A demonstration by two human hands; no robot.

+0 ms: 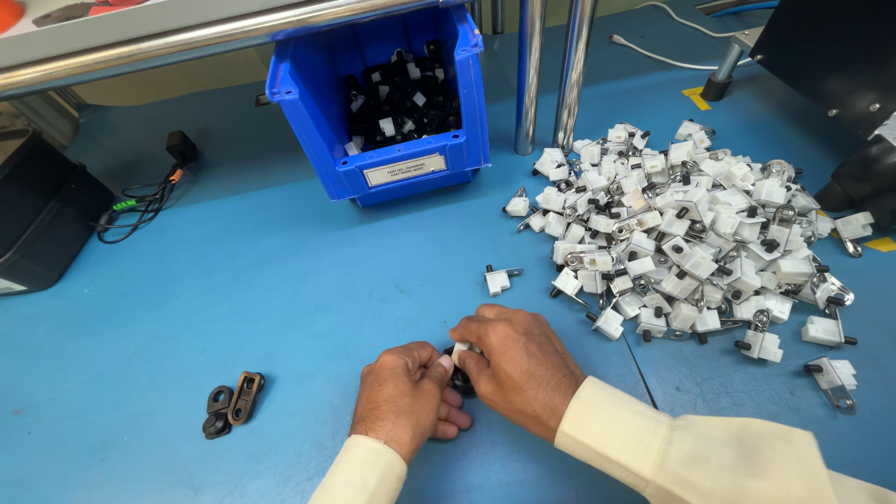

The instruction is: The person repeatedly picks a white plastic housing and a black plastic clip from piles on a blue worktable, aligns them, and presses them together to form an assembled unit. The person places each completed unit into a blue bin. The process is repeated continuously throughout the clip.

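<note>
A smooth blue worktable point(233, 308) fills the view, with chrome posts rising at the back and a blue plastic bin point(385, 103) of small black and white parts standing behind the work area. Near the front edge, the left hand point(406, 397) and the right hand point(518, 359) meet, both pinched closed around a small white and black plastic part point(459, 359) held between the fingertips just above the table. The piece looks light, rigid and hard-surfaced, easy to lose from a loose pinch, so it is best taken by its flat white sides rather than the thin black pin. Most of it is covered by the fingers, so its exact shape is hard to make out; it probably matches the big heap of white plastic blocks with black pins and metal clips point(691, 233) spread to the right. Two small dark oval metal links point(233, 401) lie well apart on the left. A black box point(42, 219) is cut off at the left edge.
</note>
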